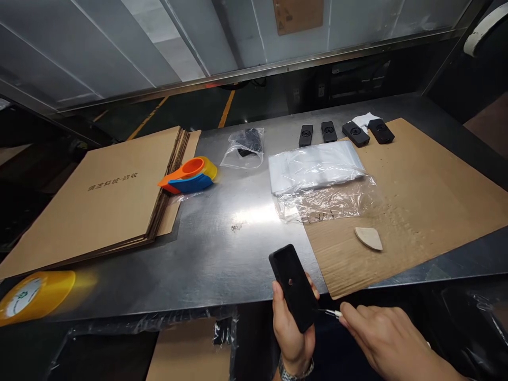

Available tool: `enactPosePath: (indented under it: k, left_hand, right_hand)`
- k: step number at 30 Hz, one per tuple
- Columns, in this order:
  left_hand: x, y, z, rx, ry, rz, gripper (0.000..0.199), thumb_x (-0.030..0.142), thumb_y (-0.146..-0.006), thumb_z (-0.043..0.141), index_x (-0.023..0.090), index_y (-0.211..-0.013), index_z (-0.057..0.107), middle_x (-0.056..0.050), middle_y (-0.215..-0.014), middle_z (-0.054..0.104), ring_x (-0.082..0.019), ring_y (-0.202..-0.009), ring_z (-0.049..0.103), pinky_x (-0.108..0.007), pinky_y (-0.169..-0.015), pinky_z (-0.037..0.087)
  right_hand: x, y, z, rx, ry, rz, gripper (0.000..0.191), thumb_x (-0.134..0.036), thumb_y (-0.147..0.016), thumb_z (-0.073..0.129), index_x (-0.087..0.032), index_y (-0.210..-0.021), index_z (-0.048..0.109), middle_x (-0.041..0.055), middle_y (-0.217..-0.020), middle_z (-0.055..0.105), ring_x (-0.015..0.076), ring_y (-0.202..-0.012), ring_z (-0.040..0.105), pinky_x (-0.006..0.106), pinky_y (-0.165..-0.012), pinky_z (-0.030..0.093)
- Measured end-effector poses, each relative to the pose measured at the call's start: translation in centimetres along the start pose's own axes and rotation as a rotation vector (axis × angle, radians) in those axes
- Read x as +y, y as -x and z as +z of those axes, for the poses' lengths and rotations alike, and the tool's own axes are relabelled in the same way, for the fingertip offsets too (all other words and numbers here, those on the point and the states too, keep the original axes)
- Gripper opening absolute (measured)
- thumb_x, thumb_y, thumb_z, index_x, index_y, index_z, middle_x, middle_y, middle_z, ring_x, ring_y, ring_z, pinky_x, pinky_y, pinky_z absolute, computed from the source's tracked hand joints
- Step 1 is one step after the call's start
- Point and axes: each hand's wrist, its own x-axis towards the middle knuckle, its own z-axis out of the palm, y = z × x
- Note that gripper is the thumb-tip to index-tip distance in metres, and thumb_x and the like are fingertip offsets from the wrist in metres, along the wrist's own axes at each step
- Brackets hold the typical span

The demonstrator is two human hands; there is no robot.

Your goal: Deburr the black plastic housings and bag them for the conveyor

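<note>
Black box (294, 288) at bottom center of frame, upright and tilted, rising above left hand (291, 330), fingers wrapped round its lower sides; right hand (383, 333) reaching in from lower right, pinching slim pale tool (332, 313), tip beside box's lower edge; box matte, rectangular, rounded corners.

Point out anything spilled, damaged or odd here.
Dark specks sit on the metal bench, and crumbs are scattered over the cardboard sheet, like stray debris. The black case in the left hand shows a small reddish spot; whether that is damage, I cannot tell.
</note>
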Motion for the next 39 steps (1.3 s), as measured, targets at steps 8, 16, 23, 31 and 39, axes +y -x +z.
enactPosePath:
  k: [8,16,23,31,39]
  left_hand:
    - [-0.4,-0.1,-0.5,-0.049,-0.064,0.085,0.047,0.050,-0.086,0.039,0.012,-0.081,0.066,-0.008,-0.070,0.062,-0.016,-0.060,0.055,-0.026,-0.060,0.045]
    - [-0.7,-0.5,-0.4,-0.187,0.006,0.157,0.050,0.051,-0.086,0.034,0.012,-0.083,0.065,-0.008,-0.071,0.060,-0.016,-0.060,0.053,-0.027,-0.059,0.045]
    - [-0.9,-0.7,0.6,-0.160,0.150,0.017,0.047,0.052,-0.086,0.036,0.016,-0.079,0.064,-0.006,-0.074,0.058,-0.014,-0.061,0.052,-0.025,-0.058,0.045]
    - [-2.3,0.2,0.8,-0.084,0.153,-0.012,0.049,0.056,-0.083,0.038,0.015,-0.082,0.065,-0.006,-0.072,0.059,-0.016,-0.063,0.053,-0.028,-0.060,0.047]
    - [-1.9,0.8,0.9,-0.087,0.210,0.042,0.046,0.053,-0.084,0.040,0.015,-0.081,0.066,-0.006,-0.070,0.059,-0.017,-0.062,0.054,-0.027,-0.055,0.048]
  right_hand:
    - [0.0,0.2,0.4,-0.065,-0.071,0.070,0.042,-0.036,-0.098,0.016,-0.024,-0.074,0.049,-0.0038,-0.047,0.054,0.0160,-0.037,0.050,0.025,-0.042,0.024]
    - [0.5,-0.3,0.2,-0.708,-1.264,0.454,0.047,-0.053,-0.092,0.025,-0.019,-0.078,0.054,-0.0064,-0.043,0.044,0.0066,-0.032,0.034,0.016,-0.033,0.024]
    - [-0.3,-0.1,1.0,-0.505,-1.700,0.443,0.046,-0.060,-0.083,0.042,-0.015,-0.076,0.051,-0.0074,-0.044,0.042,0.0034,-0.033,0.031,0.013,-0.032,0.021]
    - [-0.8,-1.4,1.1,-0.080,-1.267,0.581,0.033,-0.049,-0.084,0.050,-0.016,-0.080,0.052,-0.0058,-0.053,0.046,0.0061,-0.045,0.040,0.017,-0.041,0.031]
    - [-1.0,-2.3,2.0,-0.217,-1.557,0.564,0.041,-0.056,-0.081,0.050,-0.017,-0.069,0.045,-0.0078,-0.045,0.043,0.0028,-0.035,0.029,0.015,-0.036,0.020]
